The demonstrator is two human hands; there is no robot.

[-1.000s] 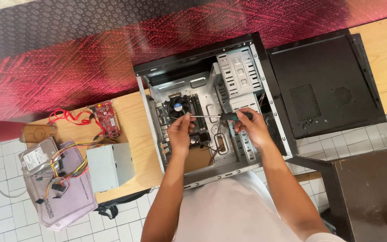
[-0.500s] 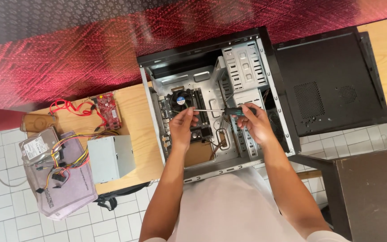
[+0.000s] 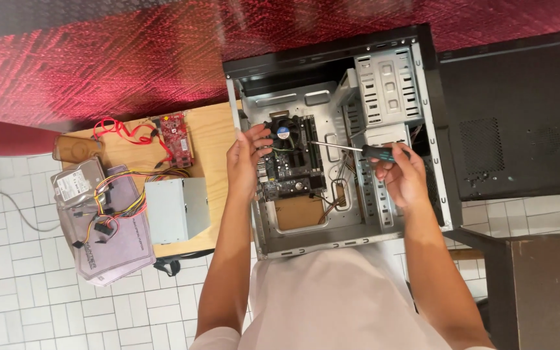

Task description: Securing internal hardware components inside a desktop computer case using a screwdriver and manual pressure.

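Hands: right hand (image 3: 404,176) is wrapped around the black-and-green handle of a slim metal-shafted screwdriver (image 3: 358,150); left hand (image 3: 246,157) is loosely curled with nothing in its grasp, fingertips at the left edge of the dark green motherboard (image 3: 291,170).
Screwdriver axis: it lies almost level across the view, handle to the right in the right hand, shaft pointing left, tip over the motherboard just right of the memory slots.
Key relation: the motherboard sits between the two hands; the left hand touches or nearly touches its left edge, while the right hand stays off to the right and reaches it only through the shaft.
Cooler: a round black fan with a blue centre (image 3: 282,131) sits on the upper part of the motherboard, just beside the left fingertips.
Case: an open grey metal computer case with a black frame (image 3: 332,249) lies on its side, with a perforated drive cage (image 3: 388,87) at its upper right.
Bench: a light wooden bench (image 3: 210,133) carries, left of the case, a grey boxy power supply (image 3: 176,209), a red circuit card (image 3: 176,138) and red cables.
Farther out: a black side panel (image 3: 516,123) lies right of the case.
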